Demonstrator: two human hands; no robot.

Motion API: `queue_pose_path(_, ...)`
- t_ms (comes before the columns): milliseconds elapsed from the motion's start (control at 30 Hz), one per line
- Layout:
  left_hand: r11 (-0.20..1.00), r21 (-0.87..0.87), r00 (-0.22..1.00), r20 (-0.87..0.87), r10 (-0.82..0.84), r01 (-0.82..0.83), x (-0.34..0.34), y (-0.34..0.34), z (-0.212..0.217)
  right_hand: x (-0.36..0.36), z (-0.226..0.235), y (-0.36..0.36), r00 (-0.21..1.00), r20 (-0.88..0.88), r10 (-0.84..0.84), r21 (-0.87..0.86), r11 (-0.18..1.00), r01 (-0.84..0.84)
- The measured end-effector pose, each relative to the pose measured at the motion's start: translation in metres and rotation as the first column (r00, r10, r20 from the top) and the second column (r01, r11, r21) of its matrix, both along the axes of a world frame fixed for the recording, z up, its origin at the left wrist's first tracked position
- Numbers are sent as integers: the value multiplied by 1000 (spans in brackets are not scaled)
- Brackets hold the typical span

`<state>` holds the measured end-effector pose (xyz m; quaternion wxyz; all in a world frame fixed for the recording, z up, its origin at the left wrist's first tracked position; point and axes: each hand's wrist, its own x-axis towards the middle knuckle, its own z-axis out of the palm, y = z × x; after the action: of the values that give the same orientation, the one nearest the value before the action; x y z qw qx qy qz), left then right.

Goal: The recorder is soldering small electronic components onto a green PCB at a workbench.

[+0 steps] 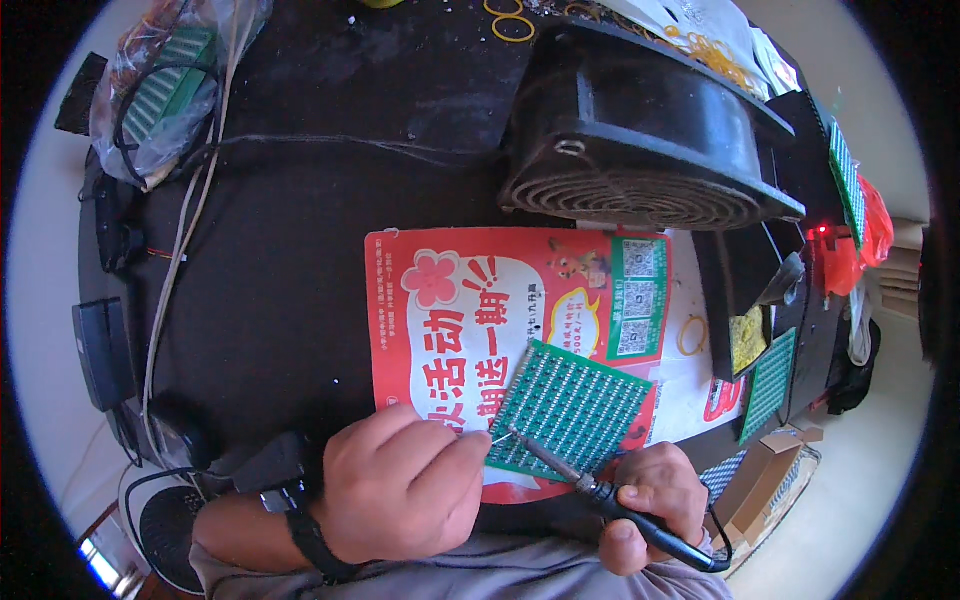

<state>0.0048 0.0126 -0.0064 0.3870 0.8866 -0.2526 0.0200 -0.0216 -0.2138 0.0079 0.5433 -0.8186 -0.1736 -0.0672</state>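
A green circuit board with rows of small pads lies tilted on a red and white printed sheet. My right hand grips a black-handled soldering iron; its metal tip rests at the board's near left corner. My left hand is closed beside that corner, pinching a thin wire of solder that points at the tip. A black band sits on my left wrist.
A black round fan housing stands behind the sheet. More green boards lean at the right edge, and a plastic bag of boards lies at the back left. Cables run down the dark table's left side. Yellow rubber bands lie at the back.
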Motion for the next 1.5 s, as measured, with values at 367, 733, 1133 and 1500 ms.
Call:
queue_pose_path(367, 980, 186, 992, -114, -56, 77, 2, -8, 15, -17, -12, -25, 921, 83, -381, 292, 893, 343)
queue_pose_path(733, 996, 4, 990, -109, -87, 88, -4, -23, 9, 29, -7, -50, 739, 509, -442, -406, 634, 658)
queue_pose_path(1133, 903, -307, 721, -693, 4, -300, 8, -2, 37, -19, -3, -29, 794, 455, -402, -46, 880, 472)
queue_pose_path(1500, 994, -56, 996, 4, 92, -92, -7, -10, 15, -42, -22, -32, 994, 83, 65, -27, 998, -63)
